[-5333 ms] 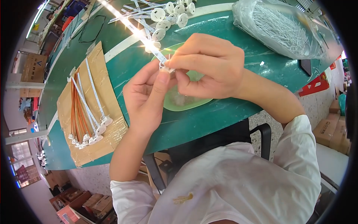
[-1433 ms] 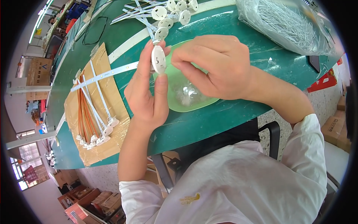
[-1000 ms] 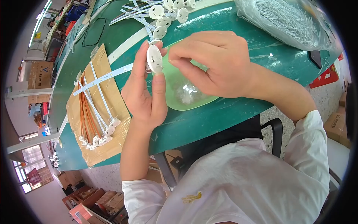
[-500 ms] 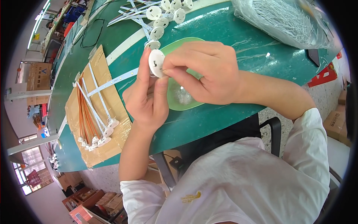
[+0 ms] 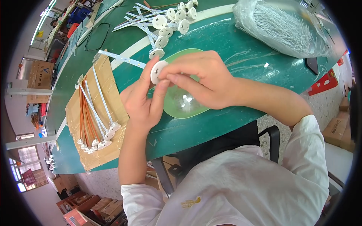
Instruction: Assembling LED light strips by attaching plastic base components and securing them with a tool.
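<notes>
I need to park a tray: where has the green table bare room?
Green tabletop between the right forearm and the clear plastic bag of white strands is largely bare, with a small white scrap. A narrower patch lies between the light green plastic bowl and near edge. Crowded: the far side, with round white discs on strips, and the tan cardboard sheet.

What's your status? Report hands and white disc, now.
Left hand gripping white disc, pale strip angled off leftward. Right hand pinched at disc's face, contents unclear. Disc partly covered; green bowl below.
</notes>
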### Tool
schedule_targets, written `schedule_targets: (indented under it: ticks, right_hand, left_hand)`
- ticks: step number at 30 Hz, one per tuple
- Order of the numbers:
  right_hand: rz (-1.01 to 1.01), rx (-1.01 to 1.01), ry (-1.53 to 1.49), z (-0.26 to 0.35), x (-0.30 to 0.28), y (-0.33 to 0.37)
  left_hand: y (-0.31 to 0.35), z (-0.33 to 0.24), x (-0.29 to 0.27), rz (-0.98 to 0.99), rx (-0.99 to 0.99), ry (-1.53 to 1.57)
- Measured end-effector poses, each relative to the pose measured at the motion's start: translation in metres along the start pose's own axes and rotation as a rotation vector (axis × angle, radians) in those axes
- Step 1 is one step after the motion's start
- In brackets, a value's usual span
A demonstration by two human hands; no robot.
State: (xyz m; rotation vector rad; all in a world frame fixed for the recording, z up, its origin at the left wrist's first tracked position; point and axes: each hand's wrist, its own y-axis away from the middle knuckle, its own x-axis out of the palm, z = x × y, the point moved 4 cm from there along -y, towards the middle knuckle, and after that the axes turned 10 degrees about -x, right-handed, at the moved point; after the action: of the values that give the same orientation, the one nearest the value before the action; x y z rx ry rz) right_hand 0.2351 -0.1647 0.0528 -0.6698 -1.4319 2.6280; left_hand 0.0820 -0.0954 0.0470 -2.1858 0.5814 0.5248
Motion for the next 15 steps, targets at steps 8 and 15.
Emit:
schedule_targets:
  ticks: [8,15]
  right_hand:
    - [-0.099,0.205,-0.084,-0.016,-0.016,-0.002]
    - [-0.175,0.303,-0.162,-0.028,-0.016,0.002]
  left_hand:
    - [-0.004,0.012,0.003,0.034,-0.190,0.183]
    - [-0.012,0.016,-0.038,0.082,-0.418,0.320]
